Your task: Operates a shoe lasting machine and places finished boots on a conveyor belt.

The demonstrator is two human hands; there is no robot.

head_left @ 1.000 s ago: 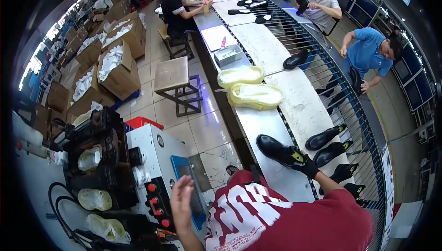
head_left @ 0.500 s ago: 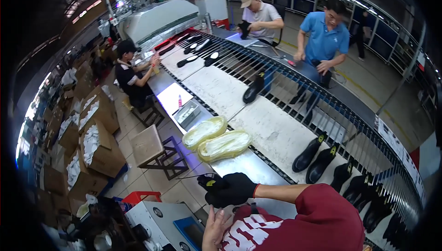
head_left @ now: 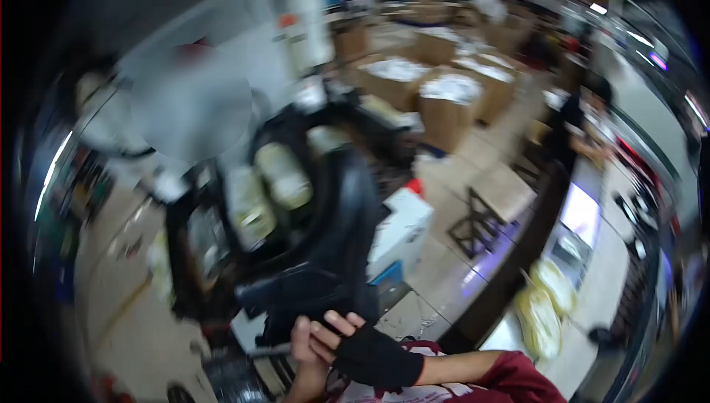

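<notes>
At the lower middle my left hand [head_left: 305,355], bare, meets my right hand [head_left: 381,356], which wears a black glove. Bare fingertips, apparently the right hand's, stretch out beyond the glove and lie against the left hand. Nothing shows between those fingertips. Most of the left hand's fingers are hidden, so its grip is unclear. Just beyond both hands is a dark, creased, blurred shape [head_left: 296,303]; whether it touches them I cannot tell. It seems to belong to a black machine [head_left: 351,211] with several pale yellow shoe-shaped pieces [head_left: 282,174] in it.
At right, two yellow-edged shoe-shaped pieces [head_left: 538,322] lie on the metal bench [head_left: 504,338] along the conveyor. A stool [head_left: 497,188] stands before it, with a seated person [head_left: 573,126] farther back. Cardboard boxes [head_left: 447,118] with white stuffing fill the far middle. A white cabinet [head_left: 399,229] stands nearer.
My view has swung left from the conveyor to the machine. My hands have come together. The black, yellow-marked thing at my gloved hand is no longer distinguishable.
</notes>
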